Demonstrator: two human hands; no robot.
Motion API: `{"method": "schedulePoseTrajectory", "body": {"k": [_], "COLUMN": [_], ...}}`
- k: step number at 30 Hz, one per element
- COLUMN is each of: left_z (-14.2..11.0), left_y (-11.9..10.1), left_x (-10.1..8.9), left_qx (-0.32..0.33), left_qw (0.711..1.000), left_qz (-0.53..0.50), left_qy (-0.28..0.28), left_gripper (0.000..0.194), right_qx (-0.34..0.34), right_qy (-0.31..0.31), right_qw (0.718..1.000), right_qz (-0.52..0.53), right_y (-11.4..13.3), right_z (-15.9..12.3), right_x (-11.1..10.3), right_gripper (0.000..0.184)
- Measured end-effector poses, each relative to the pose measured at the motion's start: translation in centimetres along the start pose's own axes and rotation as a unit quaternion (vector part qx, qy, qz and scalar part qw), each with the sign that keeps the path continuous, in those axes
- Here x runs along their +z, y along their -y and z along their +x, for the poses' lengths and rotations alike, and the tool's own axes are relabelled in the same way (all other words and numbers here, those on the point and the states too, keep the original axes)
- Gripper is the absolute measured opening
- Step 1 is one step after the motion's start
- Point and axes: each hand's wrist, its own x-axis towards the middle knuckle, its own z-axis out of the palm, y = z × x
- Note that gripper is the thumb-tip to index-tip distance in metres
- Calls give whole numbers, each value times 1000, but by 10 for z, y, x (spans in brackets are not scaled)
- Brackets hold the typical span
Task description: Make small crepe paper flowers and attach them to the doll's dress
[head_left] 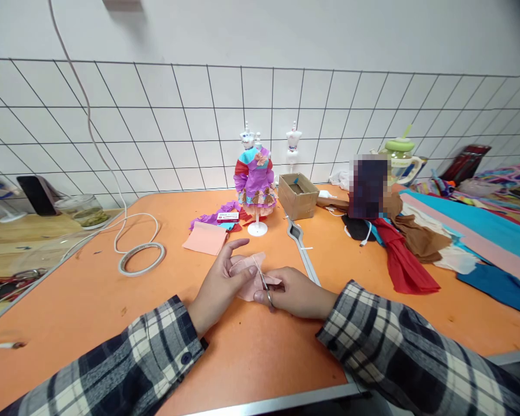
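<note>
Low over the orange table, my left hand (227,274) pinches a small piece of pale pink crepe paper (248,289) between thumb and fingers, its index finger stretched out. My right hand (288,292) grips a small pair of scissors (266,289) by the handles. The scissor blades lie across the pink paper, pointing up and away from me. Just beyond my left hand rests a larger pink sheet (205,238). Behind it stands a miniature dress form (255,179) wearing a purple, blue and red paper dress with ruffles.
A cardboard box (298,196) stands behind my right hand, near a bare mini dress form (293,141). A tape roll (141,259) and white cable lie left. Red paper (405,260), brown and blue pieces spread right, below a lidded jug (401,159). A metal seam (305,254) crosses the table.
</note>
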Motion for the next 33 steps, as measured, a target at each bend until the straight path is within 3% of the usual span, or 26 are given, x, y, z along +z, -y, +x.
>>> {"method": "schedulePoseTrajectory", "body": {"k": [3,9,21,33], "left_z": [0,2,4,4], "left_y": [0,0,0,1], "left_x": [-2,-3,-2,-4], "left_qx": [-3,-15,-25,-23], "left_qw": [1000,1000,997,998], "left_qz": [-12,5,76,53], "left_qy": [-4,2,6,27], "left_gripper": [57,26,32,31], "right_qx": [-1,-5,55,57], "right_qy": [0,-1,5,9], "right_qw": [1000,1000,998,998], "right_qz": [-5,21,21,17], "right_y": [-3,-9,-2,3], "right_z": [1,3,-1,-1], "right_x": [1,2,-1,-1], "right_gripper": [28,22,32,30]}}
